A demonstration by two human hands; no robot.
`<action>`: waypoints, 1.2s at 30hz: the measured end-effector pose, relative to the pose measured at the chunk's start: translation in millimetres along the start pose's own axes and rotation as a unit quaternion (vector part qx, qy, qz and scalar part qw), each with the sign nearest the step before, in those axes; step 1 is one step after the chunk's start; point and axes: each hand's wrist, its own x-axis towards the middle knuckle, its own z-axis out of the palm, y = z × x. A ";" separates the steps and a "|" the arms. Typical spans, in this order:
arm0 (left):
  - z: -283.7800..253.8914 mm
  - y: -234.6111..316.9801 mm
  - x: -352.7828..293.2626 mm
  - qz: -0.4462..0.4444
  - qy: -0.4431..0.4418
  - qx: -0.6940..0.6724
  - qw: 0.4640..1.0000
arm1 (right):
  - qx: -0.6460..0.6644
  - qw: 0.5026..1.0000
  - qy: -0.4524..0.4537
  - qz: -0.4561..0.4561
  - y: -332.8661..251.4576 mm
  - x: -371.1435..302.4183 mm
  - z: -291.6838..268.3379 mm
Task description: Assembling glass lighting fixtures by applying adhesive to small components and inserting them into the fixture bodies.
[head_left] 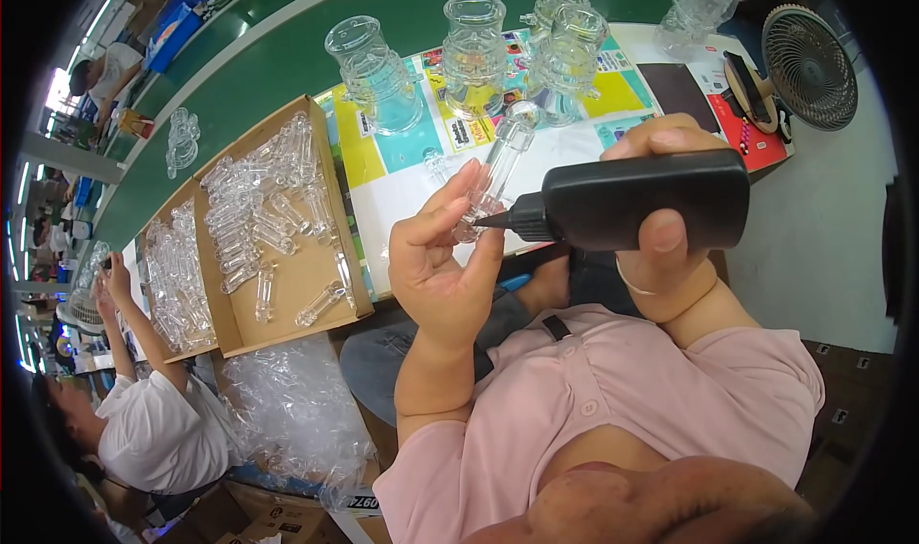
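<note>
The left hand [445,261] is partly closed, with a clear tubular piece [507,156] held between thumb and fingers at the centre of the frame. The piece is tilted, its rounded end directed toward the top; its lower end is partly covered by the fingers. The right hand [662,238] is wrapped around a black bottle [646,199] right of centre, with fingers over the upper side and the thumb across the lower. The bottle is held nearly level, its pointed nozzle [507,220] directed left at the lower end of the piece; whether contact is made cannot be told. The right palm is obscured by the bottle.

Beyond the hands, clear vessels [476,60] are stood at upper centre on a printed sheet [359,151] laid over the green desk [278,56]. At left of centre, similar clear pieces [263,199] are heaped in a cardboard tray [235,326]. Clear plastic bagging [297,410] is seen below it. A black fan [809,65] is positioned at upper right. A person in a white shirt [168,434] is seen at lower left.
</note>
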 end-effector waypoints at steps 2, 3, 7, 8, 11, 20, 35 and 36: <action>-1.0 0.8 0.6 0.002 -0.004 0.008 1.000 | 0.012 1.000 -0.003 0.007 0.4 2.5 0.1; -1.2 0.9 0.5 0.005 -0.006 0.018 1.000 | 0.023 1.000 -0.005 0.015 0.7 3.2 0.1; -1.8 2.2 -0.1 0.015 -0.007 0.068 0.998 | 0.086 0.994 0.020 0.058 1.3 3.7 0.8; -2.4 2.1 0.0 0.016 -0.007 0.067 0.998 | 0.088 0.994 0.017 0.065 2.1 4.3 -1.4; -5.0 1.3 -0.3 0.048 -0.012 0.121 0.991 | 0.091 0.992 0.024 0.085 2.3 4.9 -2.0; -3.0 7.0 2.3 0.085 -0.030 0.227 0.970 | 0.053 0.995 -0.010 0.078 -6.6 9.1 -8.7; -4.1 6.4 2.9 0.023 -0.015 0.244 0.969 | -0.139 0.946 -0.201 -0.211 -20.0 -0.1 -6.9; -1.6 8.0 2.6 -0.017 -0.007 0.195 0.981 | -0.139 0.946 -0.201 -0.212 -18.5 -0.7 -7.3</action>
